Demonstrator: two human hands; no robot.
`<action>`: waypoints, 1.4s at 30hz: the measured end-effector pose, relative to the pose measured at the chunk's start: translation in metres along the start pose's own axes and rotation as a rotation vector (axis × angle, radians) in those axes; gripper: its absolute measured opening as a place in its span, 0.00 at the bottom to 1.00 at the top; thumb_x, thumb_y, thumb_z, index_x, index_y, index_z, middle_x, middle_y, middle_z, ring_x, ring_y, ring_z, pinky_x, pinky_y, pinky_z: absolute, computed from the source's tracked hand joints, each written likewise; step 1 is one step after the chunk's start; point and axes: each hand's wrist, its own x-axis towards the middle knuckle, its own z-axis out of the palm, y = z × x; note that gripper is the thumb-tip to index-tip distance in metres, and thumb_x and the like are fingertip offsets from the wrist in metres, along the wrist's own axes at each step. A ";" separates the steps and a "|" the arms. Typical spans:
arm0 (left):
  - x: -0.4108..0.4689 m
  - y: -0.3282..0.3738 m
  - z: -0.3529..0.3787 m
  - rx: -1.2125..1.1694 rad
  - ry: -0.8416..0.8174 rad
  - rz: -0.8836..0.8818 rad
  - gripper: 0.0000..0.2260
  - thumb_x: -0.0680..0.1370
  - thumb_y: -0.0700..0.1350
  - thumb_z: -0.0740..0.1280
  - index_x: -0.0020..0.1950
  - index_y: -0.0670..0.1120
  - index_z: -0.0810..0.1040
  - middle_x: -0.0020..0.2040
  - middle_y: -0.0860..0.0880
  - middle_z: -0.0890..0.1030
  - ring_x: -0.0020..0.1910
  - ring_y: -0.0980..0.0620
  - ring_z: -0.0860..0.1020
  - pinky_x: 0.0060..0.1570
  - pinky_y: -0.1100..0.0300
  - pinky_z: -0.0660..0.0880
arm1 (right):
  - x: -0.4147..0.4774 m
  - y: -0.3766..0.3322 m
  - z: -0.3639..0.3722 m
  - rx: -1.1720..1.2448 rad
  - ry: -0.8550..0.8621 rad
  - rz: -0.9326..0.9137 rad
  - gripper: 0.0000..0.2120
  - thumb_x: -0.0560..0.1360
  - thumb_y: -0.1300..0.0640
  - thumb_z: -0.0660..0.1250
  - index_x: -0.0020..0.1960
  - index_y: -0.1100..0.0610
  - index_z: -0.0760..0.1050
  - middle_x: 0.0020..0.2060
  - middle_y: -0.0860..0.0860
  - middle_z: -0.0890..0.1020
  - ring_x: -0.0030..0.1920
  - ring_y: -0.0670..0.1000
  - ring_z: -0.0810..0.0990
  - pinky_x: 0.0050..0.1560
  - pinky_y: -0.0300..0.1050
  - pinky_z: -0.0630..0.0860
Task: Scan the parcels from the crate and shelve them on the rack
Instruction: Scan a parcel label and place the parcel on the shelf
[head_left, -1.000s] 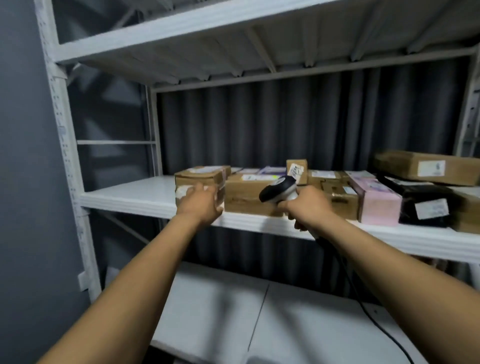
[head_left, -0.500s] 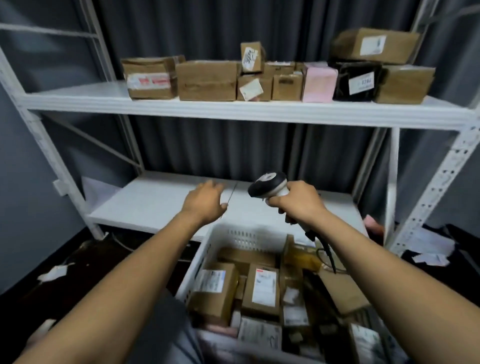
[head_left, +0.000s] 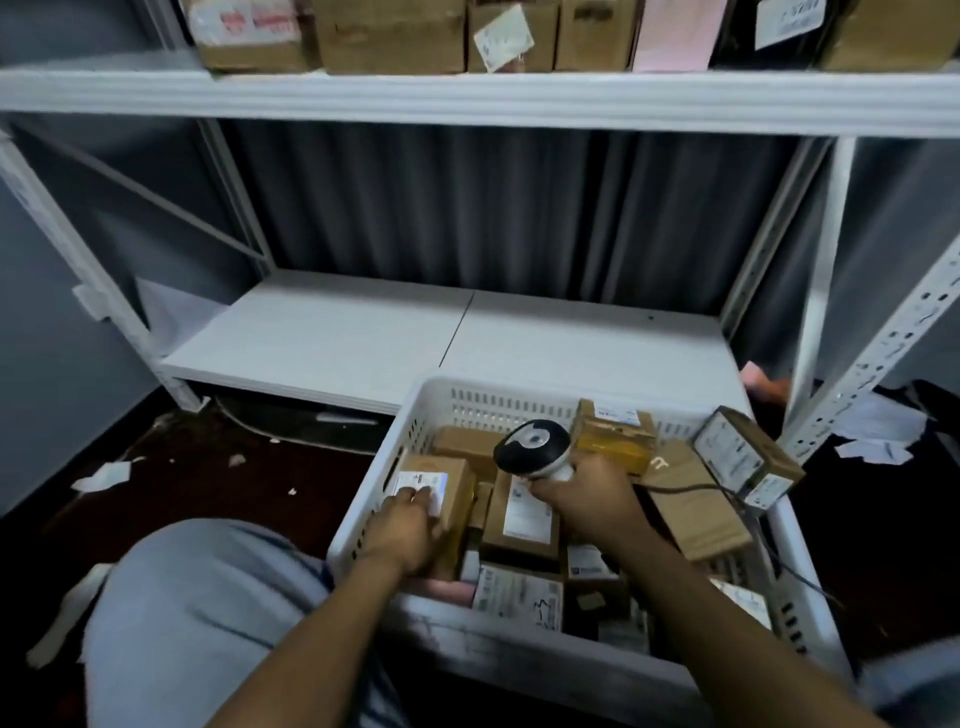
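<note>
Parcel (head_left: 450, 488): brown, white label up, at left side of crate (head_left: 519, 387), among other parcels (head_left: 519, 514).
Left grip (head_left: 402, 532): curled round that parcel, fingers on label.
Right grip (head_left: 582, 499): wrapped round scanner (head_left: 535, 449), above crate.
Rack (head_left: 467, 98): boxes (head_left: 389, 36) on upper shelf.

The dark floor (head_left: 208, 467) is littered with white paper scraps (head_left: 104, 475), and a pale cable (head_left: 249, 423) runs along it. More loose papers (head_left: 878, 441) lie at the right, near something pink (head_left: 756, 376). Behind stands a ribbed dark grey panel (head_left: 493, 208), beside a plain grey wall (head_left: 52, 338). A knee in light grey trousers (head_left: 208, 613) fills the lower left.
</note>
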 end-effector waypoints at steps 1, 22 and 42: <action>0.000 -0.006 0.008 -0.006 -0.019 -0.020 0.26 0.79 0.57 0.63 0.73 0.47 0.64 0.70 0.44 0.68 0.67 0.45 0.69 0.65 0.52 0.68 | 0.001 0.006 0.007 0.019 -0.002 -0.009 0.07 0.71 0.55 0.73 0.43 0.59 0.80 0.37 0.55 0.83 0.39 0.52 0.81 0.36 0.44 0.75; 0.043 -0.019 0.066 -0.121 -0.210 -0.171 0.41 0.74 0.66 0.66 0.78 0.61 0.45 0.77 0.43 0.40 0.75 0.35 0.41 0.72 0.39 0.49 | 0.040 0.070 0.058 0.040 -0.102 0.114 0.11 0.72 0.54 0.73 0.37 0.58 0.74 0.33 0.56 0.81 0.37 0.57 0.82 0.38 0.46 0.73; 0.020 0.027 0.014 -0.628 0.163 -0.216 0.49 0.61 0.65 0.73 0.77 0.56 0.55 0.73 0.45 0.57 0.72 0.40 0.59 0.72 0.44 0.62 | 0.025 0.057 0.023 0.606 0.035 0.170 0.10 0.74 0.57 0.72 0.52 0.62 0.79 0.32 0.54 0.82 0.29 0.54 0.80 0.34 0.48 0.78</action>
